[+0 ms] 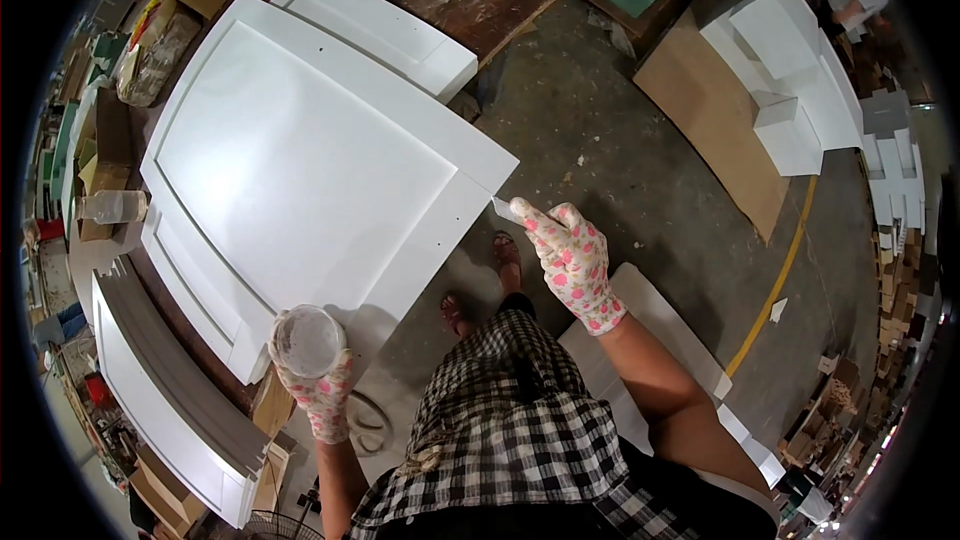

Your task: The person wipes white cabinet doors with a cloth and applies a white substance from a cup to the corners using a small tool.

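My left hand [325, 398], in a floral-patterned glove, is closed round a round tub [309, 342] with whitish paste in it, over the near edge of a white framed panel [310, 155]. In my right hand [572, 265], gloved the same way, is a small scraper [505, 210]. Its flat blade sticks out past the fingertips and its tip lies at the panel's right corner, seemingly touching the edge. Most of the scraper is hidden by the fingers. A few small dark holes show in the panel's frame, and more white panels lie under it.
Behind the panel another white panel [380, 30] lies on a dark table [480, 0]. A stack of white panels [160, 390] stands at the left, near a clear plastic container [115, 206]. Brown cardboard [715, 115] and white cabinet parts [790, 135] sit on the floor at right.
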`<state>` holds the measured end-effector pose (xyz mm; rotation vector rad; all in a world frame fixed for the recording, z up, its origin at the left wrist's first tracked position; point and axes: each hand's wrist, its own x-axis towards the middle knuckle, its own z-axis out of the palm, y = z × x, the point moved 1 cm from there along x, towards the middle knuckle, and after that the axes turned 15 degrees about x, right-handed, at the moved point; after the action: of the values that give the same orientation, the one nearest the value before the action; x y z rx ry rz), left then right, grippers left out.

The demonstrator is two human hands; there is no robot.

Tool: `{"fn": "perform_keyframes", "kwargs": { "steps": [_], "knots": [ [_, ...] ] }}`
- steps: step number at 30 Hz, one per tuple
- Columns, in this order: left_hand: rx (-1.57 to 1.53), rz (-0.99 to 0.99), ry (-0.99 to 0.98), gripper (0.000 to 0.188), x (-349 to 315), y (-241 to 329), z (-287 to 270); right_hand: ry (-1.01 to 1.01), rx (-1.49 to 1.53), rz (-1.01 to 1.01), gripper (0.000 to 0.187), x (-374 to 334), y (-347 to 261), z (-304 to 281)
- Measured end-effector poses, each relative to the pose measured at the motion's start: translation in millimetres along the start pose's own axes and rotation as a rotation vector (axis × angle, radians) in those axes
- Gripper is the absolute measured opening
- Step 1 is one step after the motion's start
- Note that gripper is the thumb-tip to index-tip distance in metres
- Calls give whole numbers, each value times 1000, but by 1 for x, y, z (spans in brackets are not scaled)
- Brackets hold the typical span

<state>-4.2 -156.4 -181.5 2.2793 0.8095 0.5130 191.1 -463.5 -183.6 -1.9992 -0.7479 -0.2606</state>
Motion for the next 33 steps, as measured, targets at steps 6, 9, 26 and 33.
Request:
{"fn": "perform_keyframes", "kwargs": {
  "steps": [6,9,26,33],
  "knots": [
    [-56,-57,-14,75,0,-5,-1,28,34,8,48,1,6,3],
    [7,38,5,75,-1,0,-3,-30,-8,10,47,0,-1,2],
    [88,-22,17,69,2,10,-1,104,129,68,46,-4,14,11],
    [-99,-46,-51,101,-1,4,-4,159,191,-7,43,0,3,8]
  ]
}}
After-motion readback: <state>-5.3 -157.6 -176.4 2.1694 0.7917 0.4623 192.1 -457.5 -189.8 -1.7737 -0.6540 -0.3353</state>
